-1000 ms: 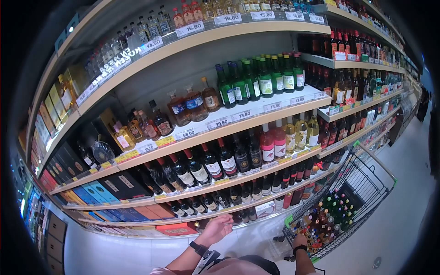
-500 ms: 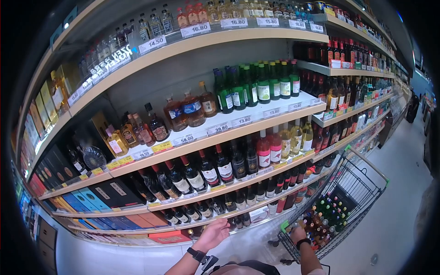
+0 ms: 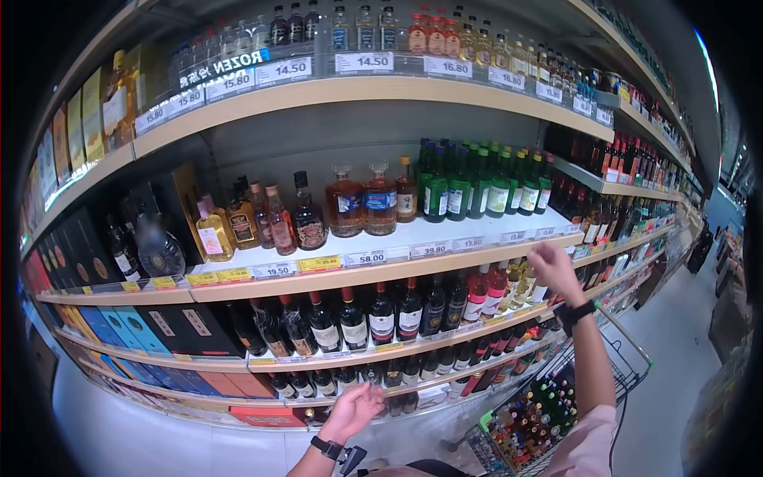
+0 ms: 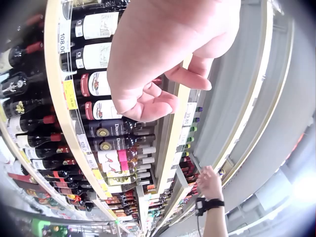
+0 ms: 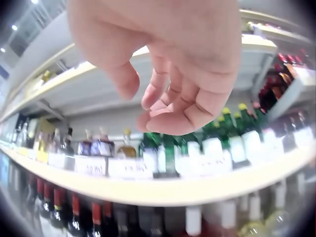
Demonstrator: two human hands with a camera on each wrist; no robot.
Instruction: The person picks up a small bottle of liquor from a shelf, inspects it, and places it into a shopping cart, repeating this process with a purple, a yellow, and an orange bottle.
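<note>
My right hand (image 3: 558, 274) is raised in front of the shelf edge, below and to the right of a group of green bottles (image 3: 477, 191). In the right wrist view its fingers (image 5: 190, 106) hang loosely bent with nothing between them, and the green bottles (image 5: 212, 140) stand behind them. My left hand (image 3: 354, 409) hovers low before the bottom shelves, fingers loosely curled and holding nothing. Dark wine bottles (image 4: 101, 86) with pale labels stand beyond it in the left wrist view. Amber liquor bottles (image 3: 346, 203) share the shelf with the green ones.
A wire shopping cart (image 3: 648, 367) stands at the lower right with many bottles (image 3: 534, 417) inside. Price tags line the wooden edge of the middle shelf (image 3: 334, 280). Small bottles (image 3: 433, 36) fill the shelf above. Pale floor (image 3: 675, 334) runs along the aisle at right.
My right hand has risen from the cart's near end to the height of the middle shelf. The head view has shifted, bringing the shelves closer. My left hand stays low and loosely curled.
</note>
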